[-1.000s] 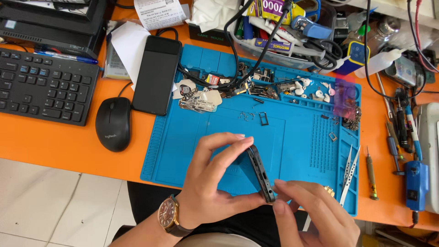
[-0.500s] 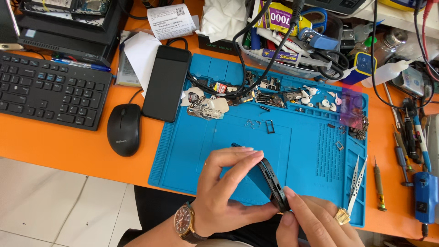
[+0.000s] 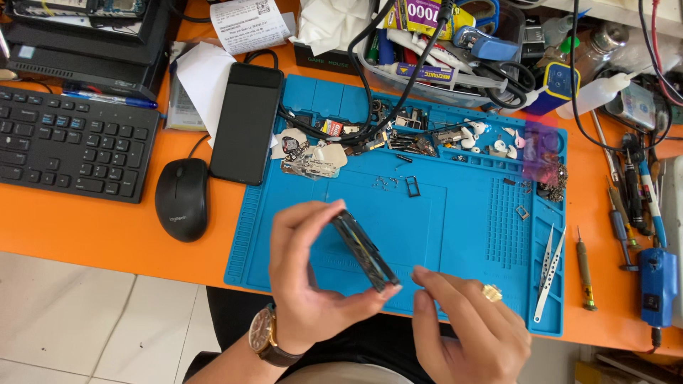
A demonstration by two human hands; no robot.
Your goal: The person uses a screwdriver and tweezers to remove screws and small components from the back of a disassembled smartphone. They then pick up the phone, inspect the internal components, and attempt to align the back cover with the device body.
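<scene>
Phone (image 3: 364,250) in my left hand (image 3: 307,284) seen edge-on: faces not visible, motion-blurred. My right hand (image 3: 466,328) partly cut by bottom edge. Small loose parts (image 3: 388,183) on blue mat (image 3: 455,213) too small to identify. Keyboard (image 3: 67,146) cropped at left edge.

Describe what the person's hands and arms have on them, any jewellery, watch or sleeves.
Both hands are bare, with no gloves, and no sleeves show on the forearms. The left hand has a wristwatch with a round gold-coloured case and a brown strap. The right hand wears a chunky gold-coloured ring on one finger.
</scene>
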